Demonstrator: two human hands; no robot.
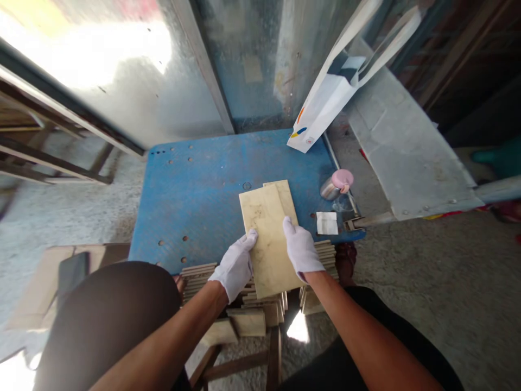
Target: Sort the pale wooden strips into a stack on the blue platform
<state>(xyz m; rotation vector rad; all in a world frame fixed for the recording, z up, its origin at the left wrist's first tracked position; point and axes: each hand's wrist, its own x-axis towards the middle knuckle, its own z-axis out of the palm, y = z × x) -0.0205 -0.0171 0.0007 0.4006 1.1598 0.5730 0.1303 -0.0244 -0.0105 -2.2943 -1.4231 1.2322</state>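
Between my two white-gloved hands is a thin, pale yellow rectangular board (pixel 268 239) with dark smudges on its face. My left hand (pixel 236 263) grips its left edge, thumb on top. On the right edge, my right hand (pixel 300 247) is closed with its thumb on the face. A second pale board (pixel 286 194) shows behind it at the upper right; whether it is held too or lies on the blue table (pixel 187 190), I cannot tell. Stacks of similar boards (pixel 252 320) stand on edge below my hands, partly hidden by them.
A white paper bag (pixel 321 108) stands at the table's back right. Near the right edge are a steel flask (pixel 331 187) with a pink lid and a small white paper (pixel 326 223). A grey metal panel (pixel 407 141) juts out at right. Cardboard (pixel 36 282) lies on the floor at left.
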